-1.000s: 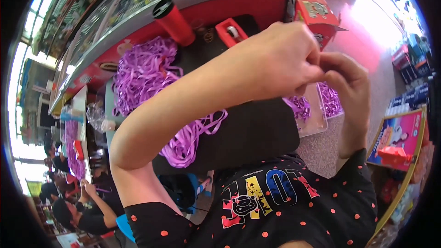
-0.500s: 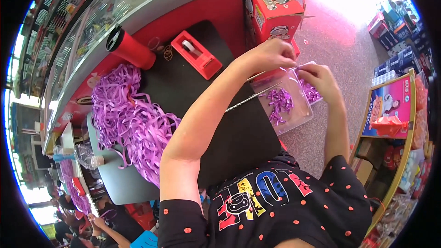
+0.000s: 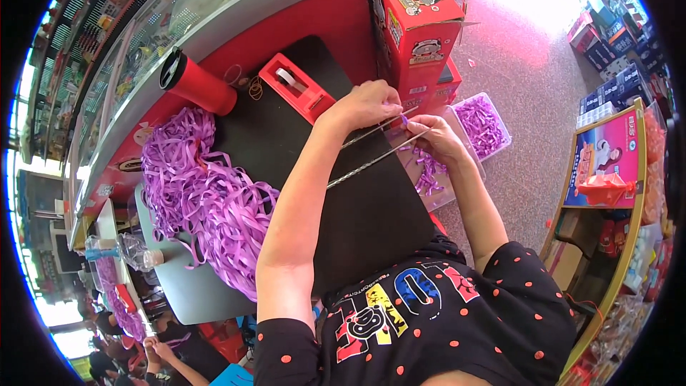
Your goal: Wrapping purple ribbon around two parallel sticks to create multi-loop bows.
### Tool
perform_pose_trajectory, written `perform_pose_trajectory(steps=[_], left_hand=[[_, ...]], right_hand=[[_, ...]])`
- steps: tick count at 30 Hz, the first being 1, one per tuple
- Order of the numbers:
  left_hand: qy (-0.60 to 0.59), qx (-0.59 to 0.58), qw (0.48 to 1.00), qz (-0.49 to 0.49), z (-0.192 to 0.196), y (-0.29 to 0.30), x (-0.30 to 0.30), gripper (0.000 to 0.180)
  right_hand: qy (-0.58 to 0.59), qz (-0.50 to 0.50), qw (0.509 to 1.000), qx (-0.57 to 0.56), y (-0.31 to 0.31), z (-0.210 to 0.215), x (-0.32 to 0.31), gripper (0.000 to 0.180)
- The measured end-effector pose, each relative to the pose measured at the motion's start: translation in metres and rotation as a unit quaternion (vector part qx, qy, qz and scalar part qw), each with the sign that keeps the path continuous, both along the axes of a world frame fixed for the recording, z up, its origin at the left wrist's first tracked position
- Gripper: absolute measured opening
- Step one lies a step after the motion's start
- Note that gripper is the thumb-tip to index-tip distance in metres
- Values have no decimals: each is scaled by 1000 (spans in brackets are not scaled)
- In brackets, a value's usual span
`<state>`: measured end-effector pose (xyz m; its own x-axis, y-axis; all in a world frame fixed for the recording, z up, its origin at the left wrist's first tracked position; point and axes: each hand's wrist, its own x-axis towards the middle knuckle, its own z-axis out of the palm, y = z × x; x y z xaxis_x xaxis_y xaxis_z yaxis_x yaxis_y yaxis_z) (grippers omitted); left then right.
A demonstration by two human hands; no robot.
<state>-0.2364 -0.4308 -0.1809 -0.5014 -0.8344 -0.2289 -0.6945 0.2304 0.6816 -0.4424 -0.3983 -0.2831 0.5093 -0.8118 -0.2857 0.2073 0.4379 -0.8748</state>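
Two thin metal rods point(image 3: 379, 159) stick out over the right edge of a black tabletop point(image 3: 364, 221); the nearer one looks twisted. My left hand point(image 3: 371, 105) is closed at the tip of the farther rod, and what its fingers hold is hidden. Just right of it, my right hand point(image 3: 441, 139) pinches a small piece of purple ribbon point(image 3: 405, 121) close to the rod tips. Under my hands is a clear plastic tray point(image 3: 444, 194) with short purple ribbon pieces point(image 3: 429, 174) in it. A big heap of long purple ribbons point(image 3: 214, 200) lies at the table's left.
A red tape dispenser point(image 3: 296, 87), rubber bands point(image 3: 256, 88) and a red tumbler point(image 3: 196, 82) stand along the back. Beyond my right hand sits a second box point(image 3: 506, 134) full of purple pieces. Red cartons point(image 3: 421, 28) are stacked behind. At far left another person's hands point(image 3: 153, 350) work.
Both hands have come left and toward me, from over the trays to the rod tips. The ribbon stretched between them before now shows only as a small bit at the right fingertips.
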Motion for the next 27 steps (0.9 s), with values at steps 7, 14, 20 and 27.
perform_pose_trajectory(steps=[7, 14, 20, 27], left_hand=[[101, -251, 934, 231, -18, 42, -17, 10], [36, -286, 921, 263, -36, 59, -25, 11], [43, -322, 909, 261, -47, 61, -27, 9], [75, -320, 907, 265, -50, 62, -25, 10]], right_hand=[[-14, -56, 998, 1, 9, 0, 14, 21], [-17, -51, 999, -8, 6, -11, 16, 19], [21, -48, 997, -60, 9, -13, 8, 21], [154, -29, 960, -233, -5, 7, 5, 26]])
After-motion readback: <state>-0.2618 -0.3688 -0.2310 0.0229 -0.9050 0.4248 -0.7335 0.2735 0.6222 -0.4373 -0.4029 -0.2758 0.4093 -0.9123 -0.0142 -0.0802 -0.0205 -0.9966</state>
